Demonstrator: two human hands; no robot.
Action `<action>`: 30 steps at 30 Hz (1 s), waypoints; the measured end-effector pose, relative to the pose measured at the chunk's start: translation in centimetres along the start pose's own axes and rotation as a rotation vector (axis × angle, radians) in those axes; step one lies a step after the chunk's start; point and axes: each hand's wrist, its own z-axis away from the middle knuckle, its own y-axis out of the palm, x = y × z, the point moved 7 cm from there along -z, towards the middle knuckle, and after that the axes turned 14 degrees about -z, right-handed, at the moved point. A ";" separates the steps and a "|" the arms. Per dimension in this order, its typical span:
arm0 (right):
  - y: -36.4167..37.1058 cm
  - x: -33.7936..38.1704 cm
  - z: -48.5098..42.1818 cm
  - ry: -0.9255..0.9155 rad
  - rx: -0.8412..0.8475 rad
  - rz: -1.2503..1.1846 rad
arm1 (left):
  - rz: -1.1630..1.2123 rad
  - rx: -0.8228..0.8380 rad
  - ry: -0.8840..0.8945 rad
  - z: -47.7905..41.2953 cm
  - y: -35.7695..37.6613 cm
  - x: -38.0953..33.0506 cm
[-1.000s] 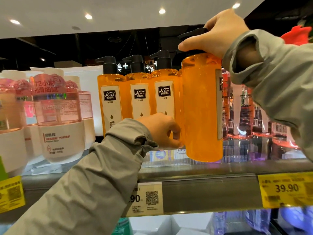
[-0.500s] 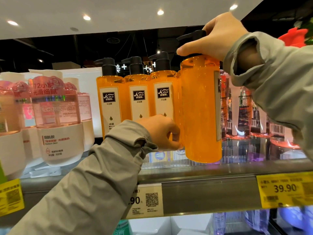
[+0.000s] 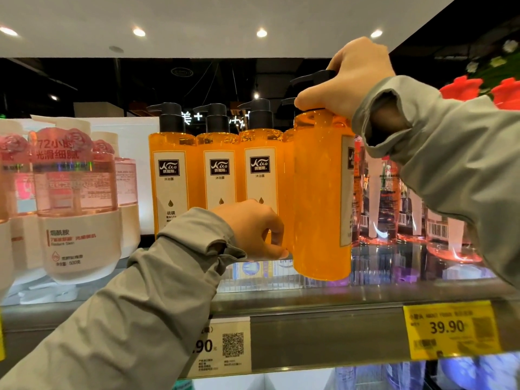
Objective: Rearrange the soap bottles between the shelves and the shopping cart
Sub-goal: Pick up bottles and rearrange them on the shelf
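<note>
Bottle (image 3: pixel 320 198), orange soap: prob. heavy, slick; take at neck, support base. Held just above shelf (image 3: pixel 309 305) front, right of row (image 3: pixel 216 175). R hand (image 3: pixel 357 80) fingers grasp pump neck; L hand (image 3: pixel 253 229) fingers curled at lower side, grip unclear.

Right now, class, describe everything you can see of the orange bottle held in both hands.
The bottle is a tall, translucent orange plastic cylinder with a black pump and a white label turned rightward. It is upright over the shelf front, beside matching bottles. The right hand grips its pump; the left hand holds its lower left side. Whether it rests on the shelf is unclear.
</note>
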 end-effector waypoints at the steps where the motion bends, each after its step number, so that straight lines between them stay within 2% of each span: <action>1: -0.1 0.0 -0.1 0.001 -0.011 0.018 | 0.001 0.001 0.001 0.0 0.0 0.0; 5: -0.6 -0.2 -0.1 -0.010 -0.029 0.144 | 0.003 0.008 -0.001 0.0 0.1 0.0; 8: -0.5 0.0 -0.1 -0.031 0.031 0.184 | -0.005 0.006 0.003 -0.1 0.1 0.0; 14: 0.7 0.0 0.7 0.115 0.321 -0.018 | -0.010 -0.018 0.024 0.1 -0.4 -0.4; 18: 0.5 -0.7 1.2 0.226 0.419 -0.180 | 0.020 -0.037 0.063 0.2 -0.5 -0.8; 21: 0.0 -1.3 1.0 0.235 0.359 -0.241 | 0.031 -0.039 0.071 0.1 -0.6 -0.9; 27: -1.3 -1.0 0.1 -0.018 0.039 0.098 | 0.023 -0.043 0.082 0.1 -0.6 -1.0; 30: -1.7 -1.4 0.5 -0.107 -0.062 0.136 | 0.030 -0.024 0.077 0.0 -0.3 -1.0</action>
